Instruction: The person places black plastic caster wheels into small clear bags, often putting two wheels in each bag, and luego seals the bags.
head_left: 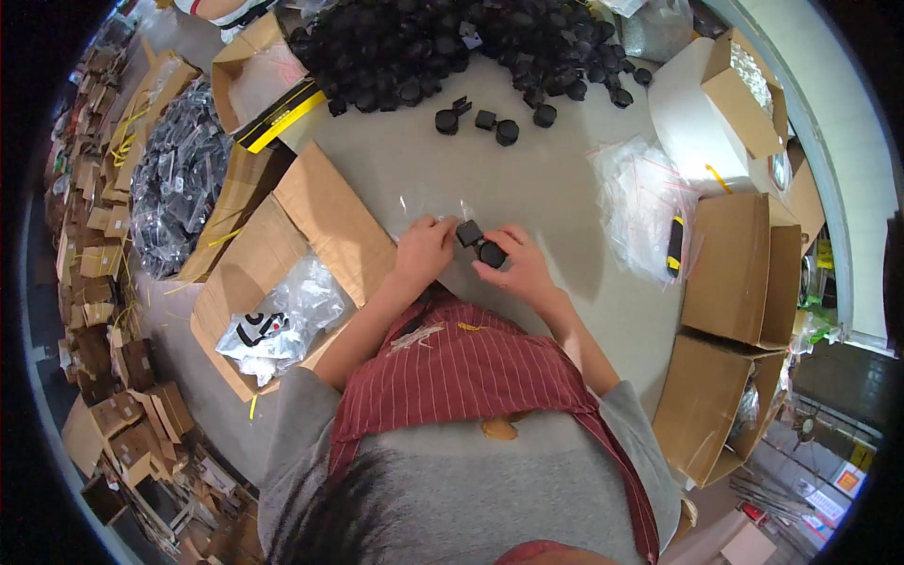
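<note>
While a black plastic piece (470, 234) is held near my edge of the worktop (560, 212), my right grip (523, 268) pinches its round end, my left grip (427, 249) curls nearly closed beside its square end, its hold unclear, and a light, steady pinch seems best.

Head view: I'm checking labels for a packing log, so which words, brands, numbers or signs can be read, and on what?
White plastic bag: large black lettering, partly creased; I don't copy out printed wording.
Box with yellow-and-black edge: any print is too small to read.
Sheets at lower right: too blurred to read.
Black part at the right hand: no lettering visible.
</note>
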`<state>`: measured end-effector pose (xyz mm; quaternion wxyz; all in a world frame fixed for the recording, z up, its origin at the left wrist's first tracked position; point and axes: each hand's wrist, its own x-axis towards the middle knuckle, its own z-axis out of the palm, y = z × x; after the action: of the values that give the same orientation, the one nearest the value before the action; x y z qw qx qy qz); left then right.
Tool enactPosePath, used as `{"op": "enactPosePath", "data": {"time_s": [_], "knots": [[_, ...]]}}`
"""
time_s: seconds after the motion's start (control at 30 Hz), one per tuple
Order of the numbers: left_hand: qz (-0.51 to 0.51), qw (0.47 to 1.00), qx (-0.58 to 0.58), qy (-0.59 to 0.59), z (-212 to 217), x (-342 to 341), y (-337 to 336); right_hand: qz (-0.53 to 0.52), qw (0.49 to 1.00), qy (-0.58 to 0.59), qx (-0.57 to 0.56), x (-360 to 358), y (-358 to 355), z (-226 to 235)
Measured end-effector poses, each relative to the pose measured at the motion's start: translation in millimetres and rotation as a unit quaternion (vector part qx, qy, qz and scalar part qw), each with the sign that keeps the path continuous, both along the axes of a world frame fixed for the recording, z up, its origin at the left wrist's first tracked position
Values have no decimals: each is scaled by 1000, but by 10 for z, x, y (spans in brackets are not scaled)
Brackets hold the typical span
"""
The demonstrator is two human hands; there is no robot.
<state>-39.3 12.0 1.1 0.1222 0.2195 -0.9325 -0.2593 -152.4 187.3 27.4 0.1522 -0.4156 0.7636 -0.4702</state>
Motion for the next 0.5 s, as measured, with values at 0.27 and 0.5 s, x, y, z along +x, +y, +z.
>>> {"op": "enactPosePath", "data": {"time_s": [0.27, 0.5], "knots": [[-72, 992, -21, 97, -45, -59, 112, 61, 965, 207, 147, 30, -36, -115], [-112, 985, -4, 132, 55, -51, 227, 47, 986, 34, 154, 102, -55, -276]]}}
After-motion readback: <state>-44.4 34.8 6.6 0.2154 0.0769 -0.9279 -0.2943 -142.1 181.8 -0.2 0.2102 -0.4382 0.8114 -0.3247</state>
